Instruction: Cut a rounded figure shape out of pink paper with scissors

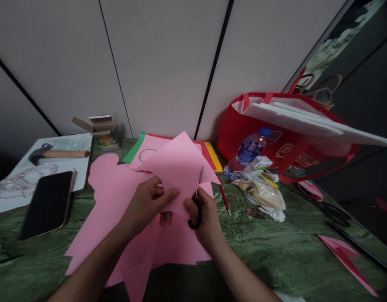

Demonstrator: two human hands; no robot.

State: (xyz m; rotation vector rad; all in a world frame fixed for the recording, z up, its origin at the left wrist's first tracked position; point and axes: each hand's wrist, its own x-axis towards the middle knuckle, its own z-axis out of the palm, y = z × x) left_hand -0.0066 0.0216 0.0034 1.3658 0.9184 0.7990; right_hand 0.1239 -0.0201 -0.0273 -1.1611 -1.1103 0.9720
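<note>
My left hand pinches a sheet of pink paper near its lower left, thumb on top and other fingers behind. In my right hand is a pair of scissors with black handles. Their blades point up and away from me and meet the right side of the sheet, where a strip stands off to the right. More pink paper lies beneath both hands, with a scalloped edge at the upper left. Behind the held sheet, another pink sheet bears a drawn curve, on top of green, red and yellow paper.
On the left are a black phone, a hammer, clear beads and an opened small box. On the right stand a water bottle and a red bag, near a red pencil and a plastic packet.
</note>
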